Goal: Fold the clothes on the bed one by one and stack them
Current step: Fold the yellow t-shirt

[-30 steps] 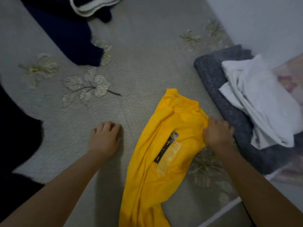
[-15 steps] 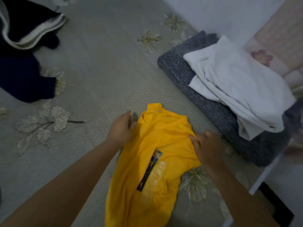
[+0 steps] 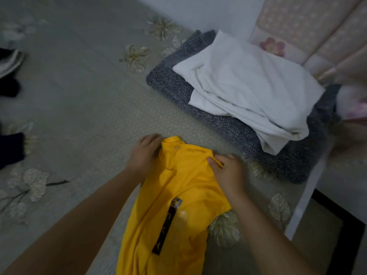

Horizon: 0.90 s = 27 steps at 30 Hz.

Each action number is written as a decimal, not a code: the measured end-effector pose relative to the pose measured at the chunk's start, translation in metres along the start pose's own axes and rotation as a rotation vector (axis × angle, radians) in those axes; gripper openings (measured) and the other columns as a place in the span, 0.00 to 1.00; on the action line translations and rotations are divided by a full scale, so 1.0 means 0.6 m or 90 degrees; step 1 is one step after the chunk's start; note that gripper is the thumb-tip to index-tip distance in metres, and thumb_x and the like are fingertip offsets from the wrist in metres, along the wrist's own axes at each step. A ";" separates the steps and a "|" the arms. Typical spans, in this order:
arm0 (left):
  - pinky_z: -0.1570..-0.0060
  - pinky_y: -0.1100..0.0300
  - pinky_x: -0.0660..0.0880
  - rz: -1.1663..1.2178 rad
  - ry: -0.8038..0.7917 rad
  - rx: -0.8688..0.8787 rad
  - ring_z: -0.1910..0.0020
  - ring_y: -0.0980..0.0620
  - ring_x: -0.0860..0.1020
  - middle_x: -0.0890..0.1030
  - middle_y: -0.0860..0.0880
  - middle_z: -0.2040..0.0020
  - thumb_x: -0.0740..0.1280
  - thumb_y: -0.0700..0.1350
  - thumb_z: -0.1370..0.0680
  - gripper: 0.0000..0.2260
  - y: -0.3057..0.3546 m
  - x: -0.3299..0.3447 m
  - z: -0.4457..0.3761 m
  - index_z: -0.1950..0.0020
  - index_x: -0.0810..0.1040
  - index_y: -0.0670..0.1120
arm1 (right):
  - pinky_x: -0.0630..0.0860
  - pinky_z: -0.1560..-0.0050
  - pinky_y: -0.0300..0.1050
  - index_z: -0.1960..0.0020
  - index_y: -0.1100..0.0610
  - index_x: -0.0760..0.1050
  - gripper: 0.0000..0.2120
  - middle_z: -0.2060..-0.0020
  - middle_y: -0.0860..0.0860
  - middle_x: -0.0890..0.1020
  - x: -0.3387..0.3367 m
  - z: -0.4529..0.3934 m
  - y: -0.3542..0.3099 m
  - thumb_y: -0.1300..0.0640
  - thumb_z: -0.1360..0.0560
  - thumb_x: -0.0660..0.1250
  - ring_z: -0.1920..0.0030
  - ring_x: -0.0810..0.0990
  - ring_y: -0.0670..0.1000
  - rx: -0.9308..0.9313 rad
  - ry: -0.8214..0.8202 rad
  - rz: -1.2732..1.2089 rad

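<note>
The bed (image 3: 83, 108) fills most of the view, covered by a grey-green ribbed bedspread printed with pale leaf and flower motifs. Beyond its far edge stands a plain white wall (image 3: 208, 10), and at the upper right lies pink patterned bedding (image 3: 309, 26) with a rose-coloured flower on it. At the lower right, past the bed's pale edge, a dark strip of floor (image 3: 345, 231) shows.

On the right part of the bed lies a folded dark grey knitted garment (image 3: 214, 124), and a folded white cloth garment (image 3: 248, 90) rests on top of it, loosely creased. At the left edge of the view lie dark navy clothes (image 3: 10, 147), well apart from the stack, with a dark piece edged in a cream band (image 3: 10, 62) farther up; both are cut off by the frame.

A bright yellow T-shirt (image 3: 178, 195) with a black vertical print strip lies on the bedspread in front of the person, just beside the grey and white stack but not touching it. The left hand (image 3: 144, 155) rests at the shirt's collar side, fingers curled over the fabric edge; whether its grip is closed on the cloth I cannot tell. The right hand (image 3: 228, 171) pinches the shirt's right shoulder edge, a small fold of yellow fabric caught between thumb and fingers.
</note>
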State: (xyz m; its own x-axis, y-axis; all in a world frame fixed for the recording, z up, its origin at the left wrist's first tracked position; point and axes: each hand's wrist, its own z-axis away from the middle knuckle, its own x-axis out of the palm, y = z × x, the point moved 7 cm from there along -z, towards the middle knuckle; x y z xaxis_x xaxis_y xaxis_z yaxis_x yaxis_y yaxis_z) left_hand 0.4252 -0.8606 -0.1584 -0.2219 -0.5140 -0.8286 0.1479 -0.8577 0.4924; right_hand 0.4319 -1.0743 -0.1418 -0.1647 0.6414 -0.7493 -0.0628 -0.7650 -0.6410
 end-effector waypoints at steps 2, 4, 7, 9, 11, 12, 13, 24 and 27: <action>0.32 0.49 0.58 0.003 -0.037 0.033 0.32 0.37 0.63 0.68 0.37 0.32 0.52 0.48 0.29 0.28 0.015 0.004 -0.017 0.32 0.67 0.37 | 0.63 0.65 0.36 0.59 0.65 0.80 0.09 0.63 0.53 0.77 -0.051 0.032 0.013 0.60 0.25 0.66 0.63 0.73 0.41 -0.023 0.088 -0.080; 0.33 0.55 0.59 0.024 -0.073 0.071 0.34 0.39 0.67 0.70 0.35 0.34 0.56 0.45 0.30 0.26 0.042 0.011 -0.031 0.34 0.68 0.34 | 0.63 0.70 0.30 0.66 0.53 0.73 0.12 0.72 0.45 0.70 -0.090 0.067 0.050 0.62 0.24 0.64 0.70 0.72 0.37 0.018 0.128 -0.131; 0.40 0.65 0.61 0.057 -0.145 0.120 0.36 0.42 0.70 0.72 0.36 0.36 0.60 0.43 0.25 0.21 0.107 0.038 -0.039 0.34 0.69 0.34 | 0.62 0.71 0.37 0.62 0.53 0.67 0.11 0.71 0.49 0.70 -0.096 0.092 0.111 0.60 0.21 0.57 0.68 0.72 0.44 0.120 0.080 -0.087; 0.44 0.60 0.64 0.064 -0.160 0.130 0.39 0.38 0.71 0.73 0.35 0.39 0.57 0.43 0.22 0.21 0.138 0.056 -0.040 0.31 0.64 0.34 | 0.60 0.65 0.44 0.52 0.62 0.71 0.10 0.64 0.58 0.76 -0.092 0.099 0.147 0.58 0.20 0.54 0.60 0.76 0.58 0.161 0.039 0.058; 0.48 0.55 0.66 0.078 -0.162 0.133 0.46 0.34 0.73 0.75 0.32 0.46 0.56 0.44 0.28 0.29 0.145 0.081 -0.045 0.30 0.59 0.32 | 0.61 0.64 0.45 0.45 0.65 0.70 0.15 0.57 0.62 0.79 -0.097 0.105 0.175 0.55 0.20 0.51 0.55 0.77 0.61 0.191 0.041 0.170; 0.49 0.55 0.65 0.070 -0.167 0.140 0.49 0.34 0.73 0.75 0.32 0.48 0.57 0.45 0.30 0.31 0.143 0.090 -0.049 0.30 0.57 0.32 | 0.62 0.64 0.45 0.44 0.64 0.69 0.15 0.55 0.62 0.79 -0.102 0.107 0.184 0.54 0.19 0.50 0.54 0.77 0.60 0.195 0.052 0.191; 0.49 0.55 0.65 0.064 -0.169 0.130 0.49 0.34 0.74 0.76 0.33 0.49 0.58 0.46 0.31 0.33 0.136 0.096 -0.054 0.29 0.56 0.32 | 0.62 0.63 0.45 0.42 0.63 0.68 0.16 0.54 0.61 0.79 -0.106 0.109 0.188 0.54 0.19 0.50 0.54 0.77 0.60 0.197 0.058 0.202; 0.59 0.67 0.70 0.340 -0.113 0.056 0.63 0.66 0.73 0.75 0.52 0.58 0.67 0.35 0.26 0.08 0.143 0.054 -0.035 0.61 0.74 0.47 | 0.65 0.69 0.44 0.51 0.67 0.76 0.21 0.66 0.64 0.79 -0.126 0.078 0.132 0.50 0.25 0.54 0.67 0.79 0.63 -0.036 0.151 0.134; 0.61 0.71 0.71 0.456 -0.114 0.042 0.62 0.66 0.72 0.74 0.55 0.58 0.66 0.36 0.25 0.10 0.134 -0.003 -0.009 0.63 0.70 0.46 | 0.69 0.66 0.43 0.47 0.65 0.77 0.21 0.61 0.61 0.82 -0.139 0.065 0.074 0.49 0.24 0.55 0.63 0.80 0.60 -0.130 0.126 0.145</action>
State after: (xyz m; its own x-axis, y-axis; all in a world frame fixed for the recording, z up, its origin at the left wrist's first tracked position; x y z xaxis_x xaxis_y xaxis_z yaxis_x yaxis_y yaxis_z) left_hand 0.4426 -0.9288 -0.1188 -0.2470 -0.9376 -0.2449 0.2579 -0.3072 0.9160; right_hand 0.4047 -1.1642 -0.1015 0.0439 0.4701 -0.8815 0.1544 -0.8750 -0.4589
